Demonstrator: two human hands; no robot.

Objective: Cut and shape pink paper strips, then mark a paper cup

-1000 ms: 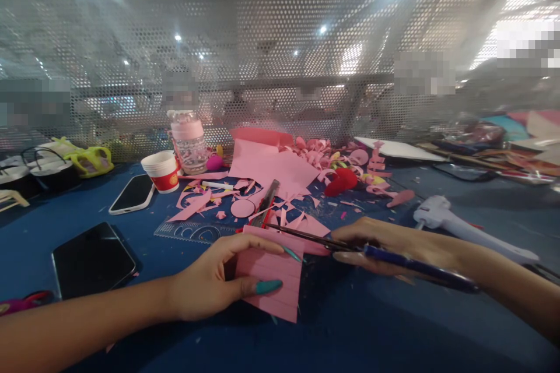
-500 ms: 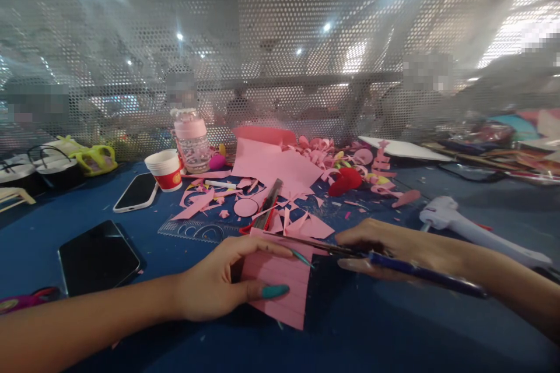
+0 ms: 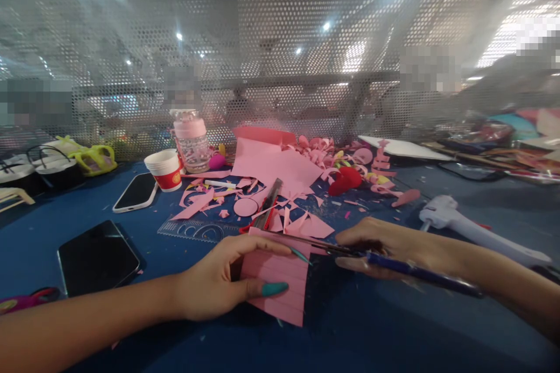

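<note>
My left hand [image 3: 236, 274] pinches a piece of pink paper [image 3: 284, 300] marked with several parallel lines, thumb on the near face and fingers along the top. My right hand [image 3: 376, 247] is closed around scissors with dark blue handles [image 3: 420, 271]. The scissor blades [image 3: 315, 242] point left and lie along the paper's upper edge, close to my left fingertips. Just beyond the paper, a utility knife [image 3: 268, 204] with red on its body rests among pink scraps [image 3: 306, 224]. A clear plastic ruler [image 3: 192, 229] lies beside my left hand.
Two phones [image 3: 98, 257] lie at left, near a paper cup [image 3: 164, 170] and a pink-lidded bottle [image 3: 191, 140]. A glue gun [image 3: 476, 230] lies beyond my right forearm. Pink sheets [image 3: 275, 160] and a red heart [image 3: 345, 180] sit at the back, before a perforated metal screen [image 3: 284, 58].
Both hands stay almost in place. The scissors and the pink paper have shifted very slightly left; the blades still lie along the paper's top edge.
</note>
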